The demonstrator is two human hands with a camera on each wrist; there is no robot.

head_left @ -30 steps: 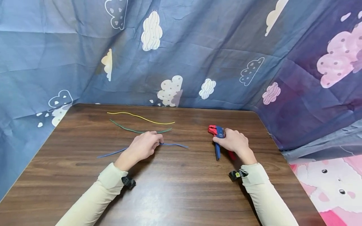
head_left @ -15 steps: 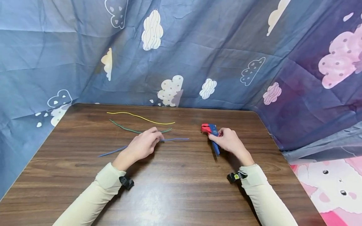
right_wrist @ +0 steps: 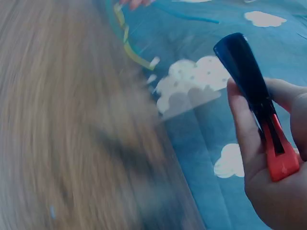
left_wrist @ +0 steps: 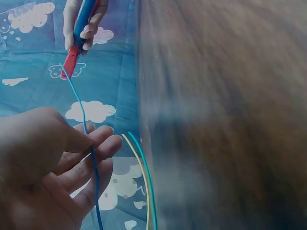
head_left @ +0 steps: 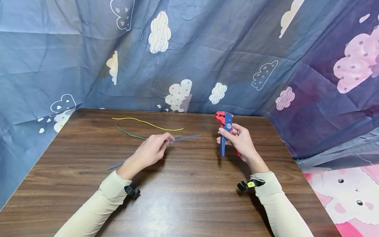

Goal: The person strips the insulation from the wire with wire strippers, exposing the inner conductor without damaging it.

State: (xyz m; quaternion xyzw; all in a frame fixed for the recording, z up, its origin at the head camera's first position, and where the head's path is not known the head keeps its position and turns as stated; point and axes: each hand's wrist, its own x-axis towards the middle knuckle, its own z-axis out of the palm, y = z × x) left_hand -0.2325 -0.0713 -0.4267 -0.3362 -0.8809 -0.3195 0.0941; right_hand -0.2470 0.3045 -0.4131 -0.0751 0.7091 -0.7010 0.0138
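In the head view my left hand (head_left: 149, 149) pinches a thin blue wire (head_left: 189, 136) between thumb and fingertips, above the table. The left wrist view shows this blue wire (left_wrist: 76, 93) crossing the fingers, one end pointing away. To the right, my right hand (head_left: 244, 141) grips a red and blue wire stripper (head_left: 228, 123), raised off the table with its red head up. Its handles lie in the palm in the right wrist view, where the wire stripper (right_wrist: 247, 72) hides part of the fingers. The tips of wire and tool are apart in the head view.
A yellow wire (head_left: 145, 122) lies near the back of the wooden table (head_left: 189, 197). In front of it is a green wire (head_left: 130, 133), partly behind the left hand. A blue cloud-patterned cloth (head_left: 195, 59) hangs behind the table.
The right hand has lifted the wire stripper off the table and turned it more upright. The left hand has raised the blue wire, its right end moving up and away.
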